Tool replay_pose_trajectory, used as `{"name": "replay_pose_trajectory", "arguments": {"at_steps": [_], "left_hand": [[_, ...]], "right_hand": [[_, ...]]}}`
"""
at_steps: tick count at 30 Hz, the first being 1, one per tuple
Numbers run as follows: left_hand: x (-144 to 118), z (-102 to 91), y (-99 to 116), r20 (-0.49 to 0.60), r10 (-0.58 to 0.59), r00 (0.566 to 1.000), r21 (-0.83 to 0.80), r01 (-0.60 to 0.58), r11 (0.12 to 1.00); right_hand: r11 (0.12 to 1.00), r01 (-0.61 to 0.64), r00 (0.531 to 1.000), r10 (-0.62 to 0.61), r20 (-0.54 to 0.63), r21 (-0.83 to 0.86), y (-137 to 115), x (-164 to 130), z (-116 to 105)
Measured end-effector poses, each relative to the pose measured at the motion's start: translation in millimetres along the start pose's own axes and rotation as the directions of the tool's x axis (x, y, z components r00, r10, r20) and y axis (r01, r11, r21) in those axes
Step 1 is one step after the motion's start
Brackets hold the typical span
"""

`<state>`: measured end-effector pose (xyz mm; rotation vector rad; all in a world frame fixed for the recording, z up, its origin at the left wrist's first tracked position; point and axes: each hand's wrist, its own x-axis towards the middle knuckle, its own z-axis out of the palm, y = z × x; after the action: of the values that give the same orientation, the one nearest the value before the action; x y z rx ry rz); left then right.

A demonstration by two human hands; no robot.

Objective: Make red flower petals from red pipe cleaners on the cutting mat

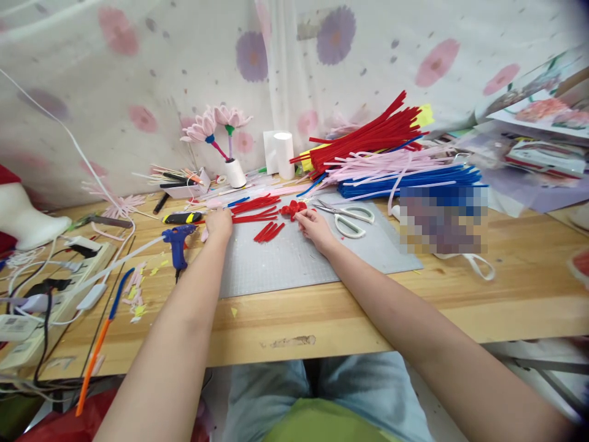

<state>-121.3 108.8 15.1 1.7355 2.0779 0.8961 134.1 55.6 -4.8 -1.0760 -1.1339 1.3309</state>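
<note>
My left hand [219,224] reaches to the far left edge of the grey cutting mat [294,258], its fingers at a bunch of cut red pipe cleaners [254,207]; I cannot tell whether it grips one. My right hand [313,227] pinches a small red curled pipe-cleaner piece [292,210] over the mat. A short pile of red pieces [269,231] lies between the two hands. White-handled scissors [350,216] lie just right of my right hand.
A blue glue gun [177,242] stands left of the mat, with a power strip [69,276] and cables further left. Long red, pink and blue pipe cleaners [391,153] are heaped at the back right. Pink pipe-cleaner flowers [216,126] stand by the curtain.
</note>
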Motion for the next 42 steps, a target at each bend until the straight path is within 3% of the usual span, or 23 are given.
{"name": "replay_pose_trajectory", "arguments": {"at_steps": [3, 8, 10, 13, 16, 18, 19, 23, 27, 33, 36, 39, 42], "left_hand": [[-1.0, -0.2, -3.9, -0.056, 0.108, 0.993, 0.148, -0.099, 0.984], [-3.8, -6.5, -6.7, -0.074, 0.274, 0.959, 0.154, -0.26, 0.953], [-5.4, -10.3, 3.6, -0.097, 0.413, 0.906, 0.222, -0.385, 0.896], [-17.3, -11.8, 35.2, -0.116, 0.575, 0.81, 0.305, -0.522, 0.796], [-45.7, -1.7, 71.4, 0.019, 0.678, 0.735, 0.293, -0.653, 0.699], [-69.0, 11.1, 86.5, 0.138, 0.72, 0.68, 0.243, -0.728, 0.64], [-80.0, 18.1, 89.9, 0.155, 0.724, 0.672, 0.226, -0.738, 0.636], [-108.6, 40.6, 83.3, 0.09, 0.653, 0.752, 0.189, -0.656, 0.73], [-114.4, 44.4, 71.2, 0.081, 0.62, 0.781, 0.209, -0.621, 0.755], [-103.4, 13.1, 47.6, -0.01, 0.456, 0.89, 0.283, -0.435, 0.855], [-97.0, -5.6, 33.0, -0.209, 0.246, 0.947, 0.246, -0.192, 0.95], [-97.1, -9.7, 30.9, -0.296, 0.078, 0.952, 0.092, -0.053, 0.994], [-105.7, 2.7, 43.3, -0.148, -0.019, 0.989, -0.255, -0.02, 0.967]], "right_hand": [[1.0, 0.002, 1.0, -0.002, 0.014, 0.0, -0.9, -0.9, 0.2], [1.0, 0.008, 1.0, -0.007, 0.026, -0.025, -0.4, -0.8, 0.1], [1.0, 0.014, 1.0, -0.013, 0.027, -0.022, -0.3, -0.9, 0.1], [0.999, 0.025, 0.997, -0.026, 0.068, 0.023, -3.1, -3.8, 0.9], [0.997, -0.001, 0.981, -0.015, 0.194, 0.083, -8.9, -9.3, 2.6], [0.994, -0.03, 0.955, -0.001, 0.297, 0.101, -12.2, -12.4, 3.2], [0.993, -0.032, 0.944, -0.007, 0.331, 0.111, -13.2, -13.3, 3.2], [0.991, 0.057, 0.944, -0.092, 0.317, 0.119, -12.3, -12.6, 0.6], [0.99, 0.125, 0.954, -0.14, 0.264, 0.072, -8.7, -8.6, -2.6], [0.961, 0.197, 0.98, -0.201, 0.0, 0.193, -13.1, 0.2, -12.9], [0.96, 0.209, 0.978, -0.208, -0.029, 0.185, -17.5, 2.7, -19.4], [0.959, 0.212, 0.975, -0.221, 0.029, 0.186, -19.5, 1.1, -20.7], [0.97, 0.187, 0.97, -0.207, 0.125, 0.159, -19.0, -3.9, -16.2]]}}
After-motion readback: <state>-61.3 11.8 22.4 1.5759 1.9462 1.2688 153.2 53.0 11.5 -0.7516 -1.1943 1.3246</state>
